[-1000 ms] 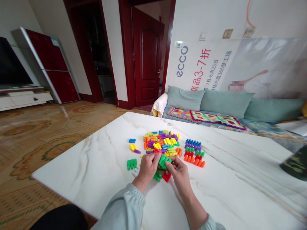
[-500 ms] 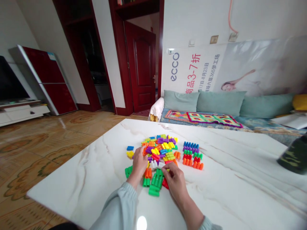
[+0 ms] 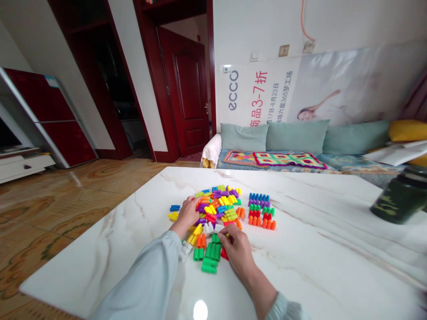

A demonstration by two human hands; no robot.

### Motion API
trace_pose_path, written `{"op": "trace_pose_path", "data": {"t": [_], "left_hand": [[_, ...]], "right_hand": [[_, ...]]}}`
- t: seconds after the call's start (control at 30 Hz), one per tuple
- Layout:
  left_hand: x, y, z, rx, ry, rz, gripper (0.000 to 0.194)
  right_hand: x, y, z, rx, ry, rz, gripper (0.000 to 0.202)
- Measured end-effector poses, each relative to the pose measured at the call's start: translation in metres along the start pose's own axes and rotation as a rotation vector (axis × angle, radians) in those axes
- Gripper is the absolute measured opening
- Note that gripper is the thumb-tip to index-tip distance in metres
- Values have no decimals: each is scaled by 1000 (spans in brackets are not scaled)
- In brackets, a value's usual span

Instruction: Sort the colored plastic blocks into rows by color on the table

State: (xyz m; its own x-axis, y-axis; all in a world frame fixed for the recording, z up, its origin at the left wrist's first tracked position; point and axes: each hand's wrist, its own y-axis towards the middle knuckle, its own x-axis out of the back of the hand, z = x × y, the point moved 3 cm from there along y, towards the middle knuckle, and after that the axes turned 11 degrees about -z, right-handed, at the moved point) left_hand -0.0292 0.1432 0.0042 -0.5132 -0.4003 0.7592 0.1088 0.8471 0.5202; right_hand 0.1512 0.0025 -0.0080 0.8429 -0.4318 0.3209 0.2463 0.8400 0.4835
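Head view: a white, grey-veined table [image 3: 300, 253] fills the foreground, glossy enough to mirror a bright spot at its near edge; the blocks [image 3: 211, 209] lie heaped on it in many colours, with sorted rows [image 3: 255, 213] to the right and green blocks [image 3: 212, 251] on the near side; the left hand [image 3: 187, 215] reaches to the heap's left edge, its fingers partly hidden, so I cannot tell whether they grip; the right hand [image 3: 236, 244], fingers curled, is beside the green blocks, its thumb and fingertips by a white block [image 3: 219, 228], grasp unclear; a camouflage flask [image 3: 395, 200] stands far right; beyond are a sofa [image 3: 347, 161] with cushions [image 3: 296, 137], a poster [image 3: 256, 95], a red door [image 3: 187, 89] ajar, a red fridge [image 3: 65, 140] and a patterned floor [image 3: 100, 180].
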Motion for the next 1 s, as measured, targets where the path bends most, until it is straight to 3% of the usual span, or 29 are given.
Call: {"op": "trace_pose_path", "data": {"t": [0.37,0.43,0.53,0.6,0.7,0.83,1.0], "left_hand": [[24,-14,13,108,-64,-164,30],[27,-19,15,200,-248,-248,26],[26,-29,12,462,-778,-347,28],[23,-37,3,619,-1084,-345,37],[20,-47,-14,732,-1304,-316,41],[21,-56,-31,714,-1356,-242,45],[23,-62,-39,554,-1206,-134,36]], "right_hand": [[0,0,1,-6,-11,16,15],[0,0,1,-9,-5,17,15],[0,0,1,-22,5,9,15],[1,0,1,-30,12,8,15],[1,0,2,-31,16,11,16],[2,-1,2,-30,27,-4,16],[2,0,1,-40,38,-1,17]]}}
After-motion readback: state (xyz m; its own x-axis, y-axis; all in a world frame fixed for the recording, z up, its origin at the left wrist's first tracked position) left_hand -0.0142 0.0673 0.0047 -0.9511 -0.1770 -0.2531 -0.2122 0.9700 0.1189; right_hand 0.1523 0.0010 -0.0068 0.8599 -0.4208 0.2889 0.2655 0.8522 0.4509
